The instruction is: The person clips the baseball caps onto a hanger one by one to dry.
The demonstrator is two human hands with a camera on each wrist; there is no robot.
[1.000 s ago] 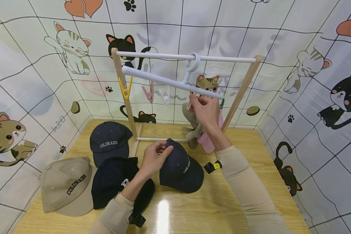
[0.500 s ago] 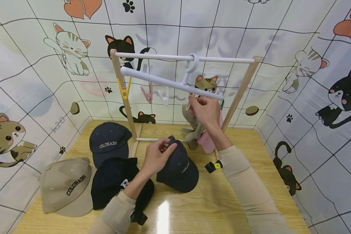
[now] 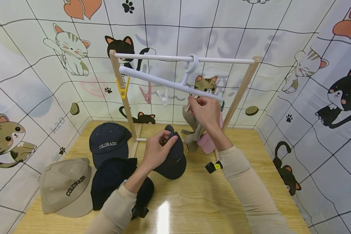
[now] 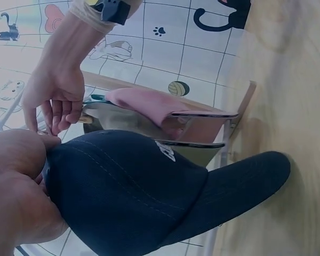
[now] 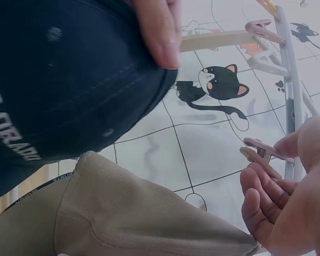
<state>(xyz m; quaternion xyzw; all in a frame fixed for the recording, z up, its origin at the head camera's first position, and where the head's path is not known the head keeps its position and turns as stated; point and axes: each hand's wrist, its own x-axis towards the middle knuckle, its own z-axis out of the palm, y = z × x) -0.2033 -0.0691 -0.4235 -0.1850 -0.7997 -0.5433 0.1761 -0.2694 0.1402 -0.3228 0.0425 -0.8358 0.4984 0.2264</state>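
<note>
A dark navy cap (image 3: pixel 172 159) with white lettering is gripped by its upper edge in my left hand (image 3: pixel 158 149), held in front of the rack. My right hand (image 3: pixel 206 112) pinches a pale pink clip (image 5: pixel 261 154) under the lower right part of the light-blue clip hanger (image 3: pixel 169 84). Behind that hand hang a beige-grey cap (image 3: pixel 193 130) and a pink cap (image 3: pixel 207 144). In the right wrist view the beige-grey cap (image 5: pixel 133 208) hangs below the navy cap (image 5: pixel 69 80). A pink clip (image 3: pixel 146 93), a white clip (image 3: pixel 163 97) and a yellow clip (image 3: pixel 123 88) hang further left.
The hanger tilts down to the right on the white rod (image 3: pixel 152 57) of a wooden-legged rack (image 3: pixel 241 92). On the table (image 3: pixel 193 201) at left lie a navy cap (image 3: pixel 109 139), a beige cap (image 3: pixel 65 188) and a black cap (image 3: pixel 112 178). A cat-print cloth (image 3: pixel 169 32) stands behind.
My left hand has lifted the navy cap slightly up and to the left, and turned it so its lettering shows less. The right hand has stayed at the clip.
</note>
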